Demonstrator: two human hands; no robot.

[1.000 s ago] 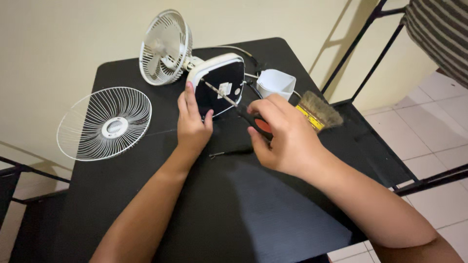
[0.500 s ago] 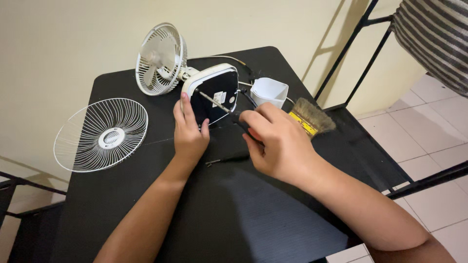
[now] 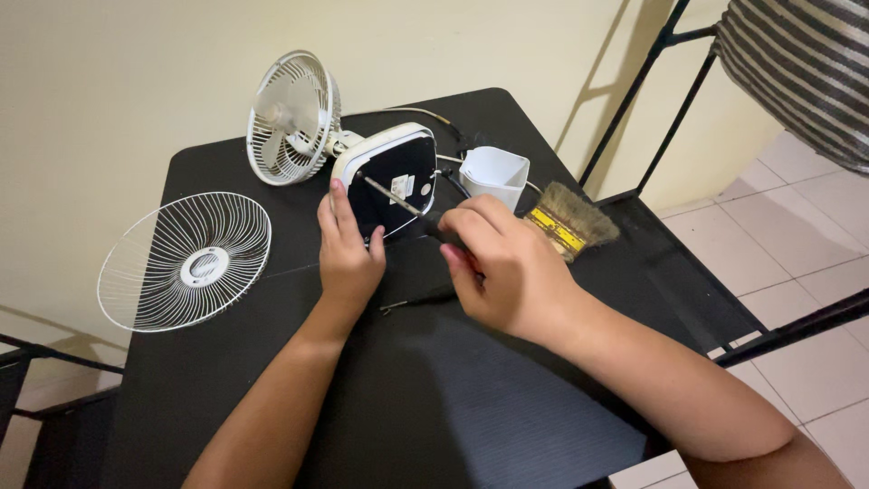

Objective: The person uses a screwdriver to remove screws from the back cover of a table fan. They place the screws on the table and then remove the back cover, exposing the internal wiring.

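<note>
Left hand (image 3: 348,249) braced the white fan's black-bottomed base (image 3: 391,178) | right hand (image 3: 502,272) gripped the dark-handled metal screwdriver (image 3: 398,201) | you needed tip seated square, pushing firmly.

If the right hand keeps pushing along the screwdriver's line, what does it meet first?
Most likely the fan base: the right hand aims its screwdriver at the dark underside, the tip apparently already touching near the left hand.
</note>
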